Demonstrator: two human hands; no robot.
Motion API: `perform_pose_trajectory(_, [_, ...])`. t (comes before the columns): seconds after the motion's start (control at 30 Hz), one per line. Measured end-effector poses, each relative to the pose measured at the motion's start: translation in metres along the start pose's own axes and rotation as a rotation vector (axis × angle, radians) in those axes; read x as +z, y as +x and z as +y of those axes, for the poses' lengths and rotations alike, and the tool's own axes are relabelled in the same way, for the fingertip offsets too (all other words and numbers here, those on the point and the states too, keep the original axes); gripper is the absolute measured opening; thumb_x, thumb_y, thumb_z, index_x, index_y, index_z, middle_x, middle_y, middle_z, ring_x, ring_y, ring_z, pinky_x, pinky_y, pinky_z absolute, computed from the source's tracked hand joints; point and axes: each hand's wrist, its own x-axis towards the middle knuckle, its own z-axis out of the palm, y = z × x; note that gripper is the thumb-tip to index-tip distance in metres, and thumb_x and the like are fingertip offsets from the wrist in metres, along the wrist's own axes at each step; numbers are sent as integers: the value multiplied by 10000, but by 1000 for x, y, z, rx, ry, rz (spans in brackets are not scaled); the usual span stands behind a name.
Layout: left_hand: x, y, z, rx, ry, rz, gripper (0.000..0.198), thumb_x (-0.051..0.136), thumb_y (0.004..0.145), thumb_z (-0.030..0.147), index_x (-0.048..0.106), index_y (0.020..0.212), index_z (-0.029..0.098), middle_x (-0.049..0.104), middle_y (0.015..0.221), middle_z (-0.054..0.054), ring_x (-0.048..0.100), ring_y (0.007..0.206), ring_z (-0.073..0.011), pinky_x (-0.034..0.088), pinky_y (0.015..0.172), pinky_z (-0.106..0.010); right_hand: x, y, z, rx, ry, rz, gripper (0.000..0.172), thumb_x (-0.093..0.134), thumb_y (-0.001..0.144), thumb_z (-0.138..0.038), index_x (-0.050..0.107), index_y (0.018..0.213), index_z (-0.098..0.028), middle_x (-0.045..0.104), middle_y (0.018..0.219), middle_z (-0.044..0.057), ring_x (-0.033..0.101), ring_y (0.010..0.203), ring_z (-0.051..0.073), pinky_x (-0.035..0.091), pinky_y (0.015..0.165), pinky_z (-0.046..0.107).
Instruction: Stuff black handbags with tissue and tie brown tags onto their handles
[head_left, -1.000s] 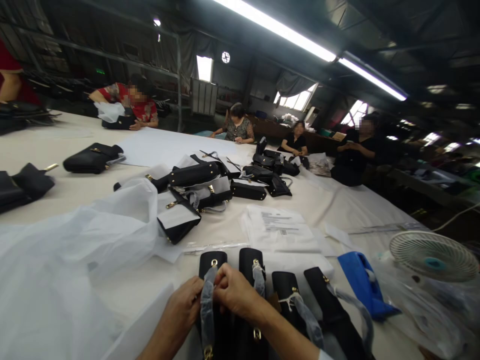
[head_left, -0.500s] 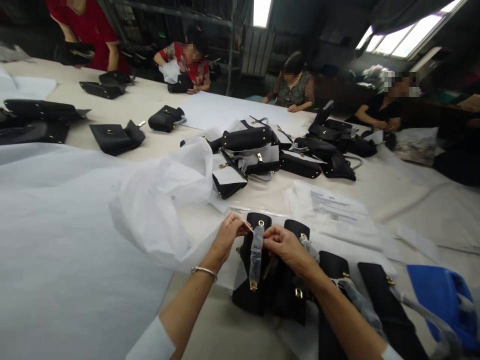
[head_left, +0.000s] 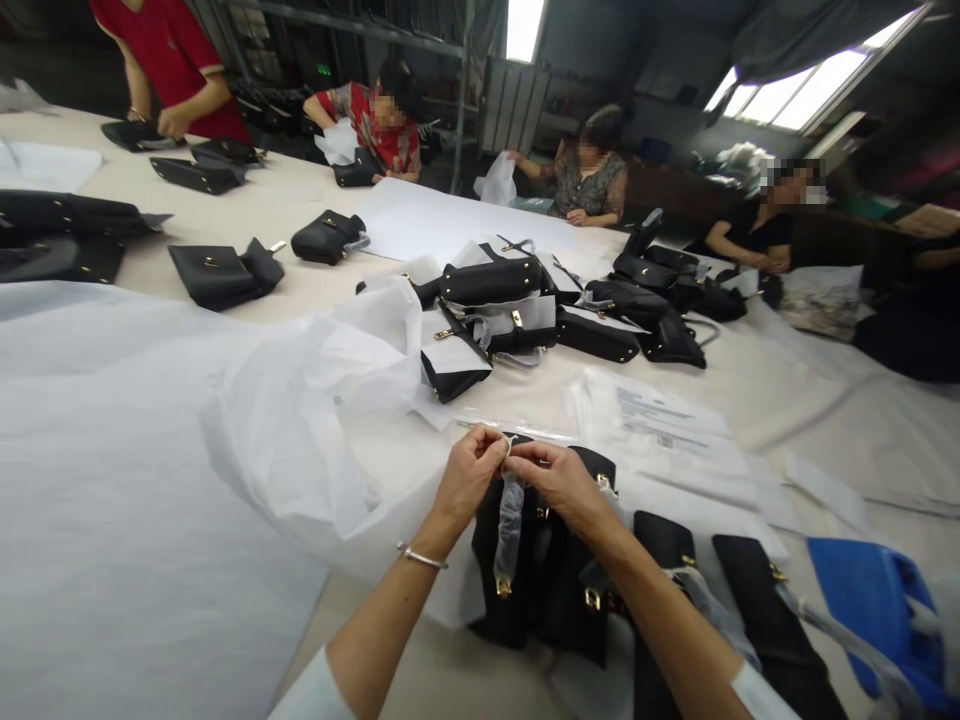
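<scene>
Two pinched hands meet over the top end of a black handbag (head_left: 491, 590) whose handle (head_left: 510, 525) is wrapped in clear plastic. My left hand (head_left: 471, 475) grips a thin white string (head_left: 511, 443) between thumb and fingertips. Opposite it, my right hand (head_left: 559, 487) has its fingertips closed on the same string, just above the wrapped handle. My fingers cover the handle's upper gold fitting, while the lower gold buckle (head_left: 503, 588) shows. A second black handbag (head_left: 574, 590) lies close by on the right, partly under my right forearm.
More black handbags (head_left: 769, 610) and a blue object (head_left: 862, 600) lie to the right. Crumpled white sheeting (head_left: 300, 420) covers the left. Beyond are a handbag pile (head_left: 495, 280) and printed plastic packets (head_left: 667, 420). Several co-workers sit or stand across the table.
Both my hands have come together at the handle's top end, and my right hand has moved up and left onto the string. Across the table, one co-worker now lifts a white sheet.
</scene>
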Motion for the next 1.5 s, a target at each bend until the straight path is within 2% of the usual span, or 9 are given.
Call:
perform_pose_trajectory(0.4, [-3, -1, 1, -32, 153, -24, 347, 616, 807, 518, 628, 864, 176, 624, 755, -12, 587, 705, -170, 471, 619, -267, 7, 8, 12, -63, 117, 131, 164, 671, 698, -333, 681, 709, -170, 627, 661, -19, 517, 655, 130, 399, 656, 273])
perform_pose_trajectory(0.6, [-17, 11, -10, -39, 324, -98, 433, 670, 726, 604, 601, 658, 182, 562, 634, 11, 514, 644, -161, 418, 617, -266, 10, 16, 10, -68, 197, 179, 115, 672, 658, -276, 690, 683, -165, 602, 619, -31, 492, 619, 114, 387, 615, 253])
perform_pose_trajectory(0.77, [-17, 15, -13, -57, 185, -81, 455, 687, 693, 633, 605, 656, 188, 576, 632, 14, 522, 627, -161, 461, 613, -268, 12, 18, 11, -36, 193, 189, 105, 641, 633, -263, 669, 664, -166, 572, 579, -42, 466, 580, 104, 362, 578, 247])
perform_pose_trajectory(0.93, [-17, 10, -5, -156, -35, -12, 398, 715, 701, 564, 625, 699, 176, 624, 728, -13, 580, 766, -191, 520, 772, -303, 11, 20, 19, -76, -55, 270, 60, 583, 650, -202, 633, 626, -182, 543, 583, -41, 461, 595, 109, 339, 570, 249])
perform_pose_trajectory(1.07, [-18, 12, -3, -193, -329, -97, 413, 715, 742, 527, 527, 602, 187, 496, 627, 22, 490, 635, -137, 496, 645, -268, 13, 22, 24, -27, -109, 310, 59, 573, 624, -147, 617, 619, -186, 551, 592, -35, 490, 604, 124, 348, 584, 258])
perform_pose_trajectory(1.17, [-17, 14, -3, -262, -555, -100, 450, 805, 689, 468, 474, 575, 185, 352, 542, 71, 373, 522, -88, 438, 526, -232, 16, 19, 25, 28, 139, 244, 145, 621, 580, -132, 652, 717, -168, 581, 643, -34, 504, 625, 119, 367, 608, 251])
perform_pose_trajectory(1.27, [-18, 15, -6, -313, -624, -105, 342, 827, 695, 411, 597, 702, 158, 474, 600, 54, 418, 531, -70, 448, 526, -208, 16, 13, 25, 74, 512, 138, 280, 718, 569, -176, 666, 842, -145, 616, 689, -26, 502, 605, 92, 356, 605, 233])
perform_pose_trajectory(1.4, [-21, 13, -11, -345, -601, -105, 468, 848, 678, 363, 679, 1079, 192, 688, 914, -17, 484, 546, -53, 508, 565, -208, 12, 2, 20, 122, 835, -12, 355, 826, 569, -280, 638, 840, -147, 693, 824, 27, 538, 558, 73, 367, 573, 226])
perform_pose_trajectory(1.5, [-18, 13, -14, -363, -551, -45, 634, 878, 634, 305, 634, 1217, 274, 655, 1259, -48, 596, 648, -79, 573, 648, -235, 11, -3, 13, 109, 934, -112, 347, 830, 598, -286, 642, 853, -146, 711, 865, 55, 638, 637, 126, 441, 624, 257])
